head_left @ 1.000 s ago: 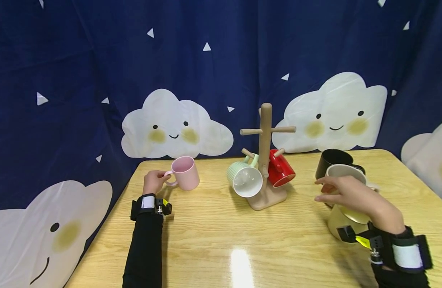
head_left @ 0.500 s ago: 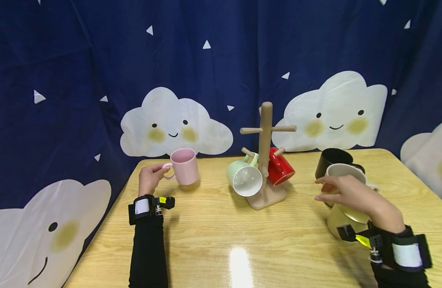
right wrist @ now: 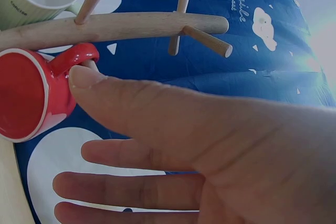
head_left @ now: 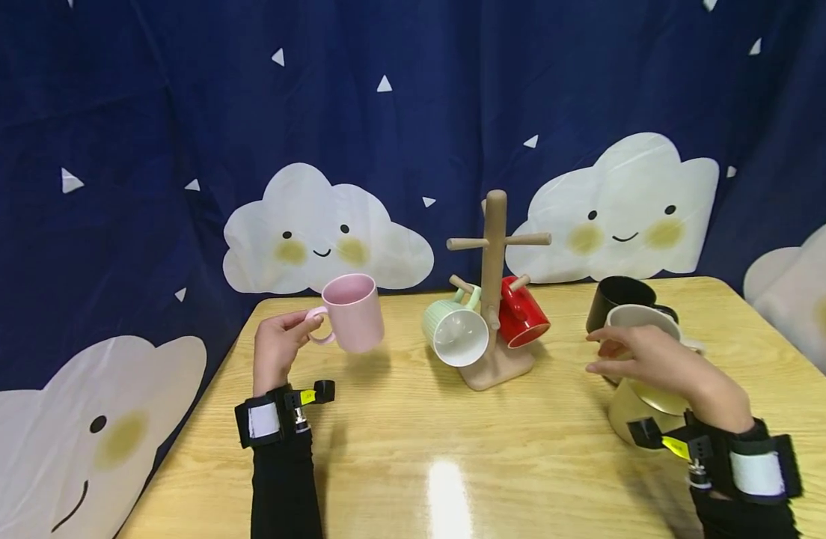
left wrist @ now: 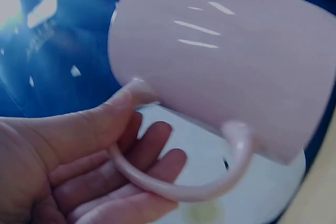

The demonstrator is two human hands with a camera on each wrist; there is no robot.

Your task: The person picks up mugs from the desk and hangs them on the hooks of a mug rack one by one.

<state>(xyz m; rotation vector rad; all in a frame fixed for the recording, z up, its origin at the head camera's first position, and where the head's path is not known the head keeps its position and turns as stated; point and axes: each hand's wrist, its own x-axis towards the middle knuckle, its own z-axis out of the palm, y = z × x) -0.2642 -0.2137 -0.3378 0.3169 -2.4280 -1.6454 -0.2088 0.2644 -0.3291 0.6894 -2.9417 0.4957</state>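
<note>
My left hand pinches the handle of a pink mug between thumb and fingers, holding it upright above the table at the left. In the left wrist view the thumb lies on the top of the pink mug's handle, with fingers under it. At the right my right hand hangs with loosely bent fingers and nothing in them. Behind and below it are a light grey mug, a black mug and a yellow mug, partly hidden by the hand.
A wooden mug tree stands mid-table. A pale green mug and a red mug hang on its lower pegs; its upper pegs are bare. A dark blue curtain with clouds backs the wooden table.
The pink mug has risen off the table in my left hand and shifted slightly right, its shadow now apart below it. My right hand has stayed nearly still.
</note>
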